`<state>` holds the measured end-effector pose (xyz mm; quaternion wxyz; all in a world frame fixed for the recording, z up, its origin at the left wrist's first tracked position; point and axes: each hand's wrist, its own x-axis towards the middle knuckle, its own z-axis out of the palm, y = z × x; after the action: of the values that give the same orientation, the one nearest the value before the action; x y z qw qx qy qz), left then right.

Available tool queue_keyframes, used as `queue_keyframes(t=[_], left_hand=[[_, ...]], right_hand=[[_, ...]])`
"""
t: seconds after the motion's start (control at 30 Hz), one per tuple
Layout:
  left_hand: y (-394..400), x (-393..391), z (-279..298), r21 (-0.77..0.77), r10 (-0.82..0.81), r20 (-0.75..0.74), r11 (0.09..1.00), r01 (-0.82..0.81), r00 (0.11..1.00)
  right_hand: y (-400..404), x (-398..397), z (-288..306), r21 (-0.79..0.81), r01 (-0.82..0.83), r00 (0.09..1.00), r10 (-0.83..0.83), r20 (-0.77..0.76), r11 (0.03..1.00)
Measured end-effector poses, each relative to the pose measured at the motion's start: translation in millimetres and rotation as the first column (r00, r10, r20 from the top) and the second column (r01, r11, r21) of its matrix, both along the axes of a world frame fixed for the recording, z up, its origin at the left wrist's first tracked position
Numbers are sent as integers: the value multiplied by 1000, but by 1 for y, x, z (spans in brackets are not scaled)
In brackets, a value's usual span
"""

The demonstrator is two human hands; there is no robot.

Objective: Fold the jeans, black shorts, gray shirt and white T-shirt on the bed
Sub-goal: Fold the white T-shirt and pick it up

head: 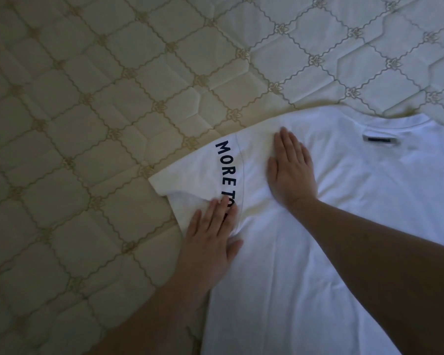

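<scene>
Both hands are pressing flat, grip open, on the white T-shirt [344, 226]: left hand [210, 239] at the sleeve, right hand [290, 167] beside the shoulder.

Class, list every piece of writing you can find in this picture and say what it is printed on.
"MORE TO": dark capitals along the sleeve seam of the white T-shirt; the left hand covers whatever follows.
Dark neck label below the collar: too blurred to read.
Mattress: stitched pattern only, no text.

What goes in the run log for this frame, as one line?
stage: smoothing sleeve | item: white cotton T-shirt, unfolded | left hand: flat on sleeve | right hand: flat near shoulder | surface: quilted mattress
</scene>
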<state>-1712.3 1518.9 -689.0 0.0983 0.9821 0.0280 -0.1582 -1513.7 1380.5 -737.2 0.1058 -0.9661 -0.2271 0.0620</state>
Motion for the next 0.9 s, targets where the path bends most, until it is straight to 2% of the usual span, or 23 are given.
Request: queue_keyframes(t=[0.1,0.17,0.27,0.33,0.4,0.53,0.63,0.7,0.77,0.83,0.9], left_hand=[[-13,-7,5,92,67,-81,994,-60,994],[-23,-2,13,122,86,-121,990,-71,989],[-42,11,26,119,57,-149,992,-39,987],[-63,26,35,108,7,-137,994,8,991],[-94,46,37,74,-42,-115,996,51,992],[-171,91,33,9,-224,-60,974,225,973],[-232,137,23,9,-337,-12,942,337,942],[-272,171,14,2,-386,28,923,386,922],[-309,203,6,-8,-405,73,914,406,911],[-343,233,-2,-6,-394,129,917,398,910],[-368,253,-12,-18,-345,180,935,353,921]], right_hand=[[-1,2,1,-45,-17,999,15,-47,999],[-1,8,5,-59,-54,989,45,-138,997],[-13,23,27,66,-101,929,118,-350,993],[-45,24,46,165,-85,927,139,-348,983],[-97,18,65,216,-66,956,124,-266,974],[-229,18,86,191,137,985,-113,-131,972],[-316,32,92,110,308,950,-299,-89,945],[-360,42,89,132,435,900,-427,-83,891],[-392,53,84,168,579,815,-563,-136,798],[-417,65,76,161,705,706,-660,-256,691],[-433,76,67,148,766,628,-680,-379,625]])
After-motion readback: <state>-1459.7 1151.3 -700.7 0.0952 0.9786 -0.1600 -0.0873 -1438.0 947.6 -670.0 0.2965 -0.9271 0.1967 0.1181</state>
